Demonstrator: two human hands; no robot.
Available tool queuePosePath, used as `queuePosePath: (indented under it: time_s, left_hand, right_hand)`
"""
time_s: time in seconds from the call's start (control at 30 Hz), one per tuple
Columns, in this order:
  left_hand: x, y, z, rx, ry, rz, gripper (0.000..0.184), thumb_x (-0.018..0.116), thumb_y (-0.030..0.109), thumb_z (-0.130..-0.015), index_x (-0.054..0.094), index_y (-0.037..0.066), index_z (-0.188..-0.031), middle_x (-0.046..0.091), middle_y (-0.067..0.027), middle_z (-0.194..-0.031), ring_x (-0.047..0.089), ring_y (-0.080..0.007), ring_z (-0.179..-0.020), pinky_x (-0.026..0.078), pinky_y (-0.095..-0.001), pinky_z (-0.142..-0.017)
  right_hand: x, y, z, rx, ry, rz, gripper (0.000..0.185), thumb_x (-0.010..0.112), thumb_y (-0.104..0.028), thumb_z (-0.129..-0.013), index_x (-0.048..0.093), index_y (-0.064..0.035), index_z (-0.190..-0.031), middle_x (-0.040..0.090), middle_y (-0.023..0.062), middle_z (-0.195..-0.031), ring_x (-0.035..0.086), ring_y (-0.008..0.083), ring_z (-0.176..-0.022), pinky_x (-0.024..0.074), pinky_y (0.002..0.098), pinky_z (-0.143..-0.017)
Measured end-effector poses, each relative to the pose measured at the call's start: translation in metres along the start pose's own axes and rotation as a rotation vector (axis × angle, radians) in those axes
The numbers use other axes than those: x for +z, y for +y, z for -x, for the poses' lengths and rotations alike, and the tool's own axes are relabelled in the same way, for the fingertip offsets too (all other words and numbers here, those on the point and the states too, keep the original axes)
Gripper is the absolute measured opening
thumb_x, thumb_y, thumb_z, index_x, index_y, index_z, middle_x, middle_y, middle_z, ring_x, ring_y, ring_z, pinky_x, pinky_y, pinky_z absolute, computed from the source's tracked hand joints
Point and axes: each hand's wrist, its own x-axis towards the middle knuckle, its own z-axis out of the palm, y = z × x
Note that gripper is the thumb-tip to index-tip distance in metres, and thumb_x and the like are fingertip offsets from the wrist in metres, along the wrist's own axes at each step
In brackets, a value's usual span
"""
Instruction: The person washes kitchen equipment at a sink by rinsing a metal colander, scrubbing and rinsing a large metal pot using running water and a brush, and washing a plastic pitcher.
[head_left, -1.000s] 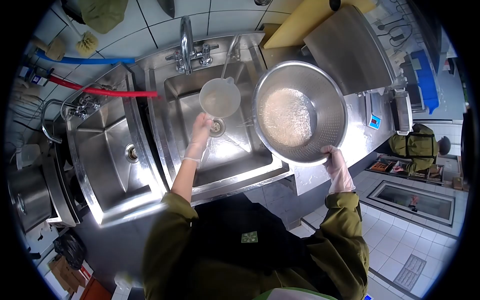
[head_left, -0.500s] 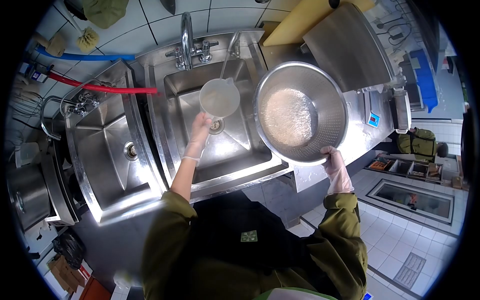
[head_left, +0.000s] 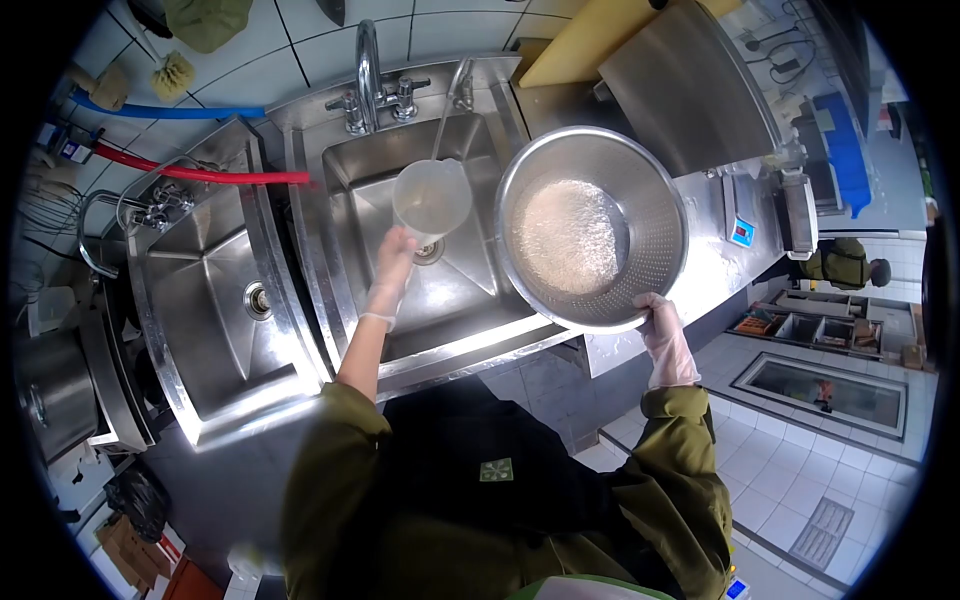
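My gloved left hand (head_left: 394,262) is closed on a translucent jug (head_left: 433,198), held over the right-hand sink (head_left: 440,310) near its drain. A thin stream from a small tap (head_left: 462,88) runs down to the jug. With my gloved right hand (head_left: 659,325) I grip the lower right rim of a large perforated metal colander (head_left: 650,215). Pale grains, which look like rice (head_left: 568,237), cover its left and middle part. The colander is tilted, beside the sink's right edge.
A second sink (head_left: 205,330) lies at the left, with red (head_left: 200,176) and blue hoses above it. A large faucet (head_left: 368,75) rises behind the right-hand sink. On the counter at right is a small scale (head_left: 741,231). A person (head_left: 838,263) is at the far right.
The view has shifted slightly. Both hands keep their hold on the jug and the colander. The person at the far right has changed posture.
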Motion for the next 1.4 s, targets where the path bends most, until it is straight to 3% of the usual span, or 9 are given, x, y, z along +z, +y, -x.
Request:
queuePosePath:
  time_s: [0.2,0.3,0.5,0.6,0.7,0.87,0.97,1.1,1.4]
  left_hand:
    - [-0.009,-0.01,-0.003,-0.031,-0.117,-0.167,0.026,0.052,0.004,-0.085,0.049,0.0,-0.11,0.057,-0.0074,-0.106,0.05,-0.0158,-0.102,0.037,-0.0276,-0.09]
    - [-0.008,-0.014,0.001,-0.006,-0.075,-0.094,0.025,0.052,0.004,-0.085,0.05,0.0,-0.109,0.057,-0.0072,-0.106,0.051,-0.016,-0.103,0.037,-0.0274,-0.09]
    - [-0.012,0.003,0.022,-0.001,-0.015,-0.075,0.023,0.054,0.008,-0.084,0.053,0.001,-0.106,0.057,-0.0045,-0.101,0.052,-0.0145,-0.096,0.04,-0.0265,-0.083]
    - [-0.033,0.049,0.069,-0.079,-0.069,0.107,0.025,0.055,0.012,-0.085,0.053,0.002,-0.107,0.056,-0.0017,-0.097,0.05,-0.0102,-0.087,0.039,-0.0229,-0.073]
    - [-0.071,0.097,0.128,-0.045,-0.098,0.087,0.026,0.052,0.02,-0.087,0.053,0.008,-0.11,0.055,-0.0022,-0.102,0.05,-0.0124,-0.099,0.041,-0.0291,-0.082]
    - [-0.077,0.217,0.23,-0.163,0.348,-0.088,0.026,0.054,0.023,-0.087,0.053,0.003,-0.103,0.053,0.0006,-0.087,0.051,-0.0086,-0.083,0.043,-0.0243,-0.074]
    - [-0.087,0.237,0.264,-0.034,0.324,-0.087,0.034,0.056,0.028,-0.087,0.051,0.002,-0.108,0.054,0.0006,-0.09,0.051,-0.0084,-0.083,0.042,-0.0238,-0.076]
    - [-0.099,0.222,0.283,0.04,0.384,-0.082,0.036,0.055,0.026,-0.087,0.05,0.001,-0.112,0.056,-0.0012,-0.096,0.052,-0.0094,-0.087,0.041,-0.0242,-0.079]
    - [-0.148,0.174,0.298,-0.039,0.304,-0.096,0.048,0.061,0.027,-0.084,0.045,-0.002,-0.119,0.056,-0.006,-0.106,0.051,-0.0138,-0.097,0.037,-0.0273,-0.088]
  right_hand:
    - [0.009,-0.002,0.015,-0.023,0.051,0.036,0.025,0.051,-0.005,-0.073,0.052,0.0099,-0.093,0.058,0.0158,-0.086,0.059,0.0263,-0.076,0.0503,0.0366,-0.072]
    - [0.019,-0.006,0.026,-0.044,0.063,-0.064,0.009,0.053,-0.001,-0.071,0.056,0.0047,-0.078,0.055,0.0082,-0.069,0.056,0.0185,-0.056,0.0523,0.0301,-0.059]
    - [0.011,0.005,0.019,-0.024,0.037,-0.061,0.013,0.052,-0.002,-0.073,0.054,0.0074,-0.082,0.056,0.0101,-0.073,0.057,0.02,-0.061,0.0537,0.0325,-0.064]
    - [0.026,0.008,0.014,-0.011,0.016,-0.079,0.013,0.051,-0.002,-0.074,0.053,0.0078,-0.082,0.055,0.0114,-0.076,0.058,0.0199,-0.066,0.0532,0.0331,-0.066]
    - [0.047,0.022,-0.006,0.008,-0.088,-0.11,0.013,0.05,-0.001,-0.075,0.053,0.0083,-0.083,0.054,0.012,-0.078,0.056,0.0204,-0.072,0.0504,0.0339,-0.071]
    - [0.118,0.034,-0.026,0.027,-0.216,-0.091,0.013,0.051,-0.002,-0.074,0.055,0.0056,-0.084,0.055,0.011,-0.082,0.055,0.0199,-0.078,0.0469,0.0328,-0.073]
    - [0.169,0.052,-0.022,-0.134,-0.296,0.003,0.02,0.054,-0.006,-0.074,0.056,0.0049,-0.09,0.055,0.0112,-0.089,0.054,0.0204,-0.082,0.0459,0.0337,-0.073]
    - [0.196,0.092,-0.076,0.024,-0.362,0.295,0.046,0.057,-0.021,-0.074,0.051,0.0067,-0.11,0.053,0.0165,-0.103,0.053,0.0243,-0.081,0.0437,0.0381,-0.069]
    - [0.24,0.07,-0.057,-0.016,-0.286,0.155,0.019,0.055,-0.001,-0.069,0.057,0.0067,-0.087,0.056,0.0113,-0.078,0.056,0.0234,-0.069,0.045,0.033,-0.059]
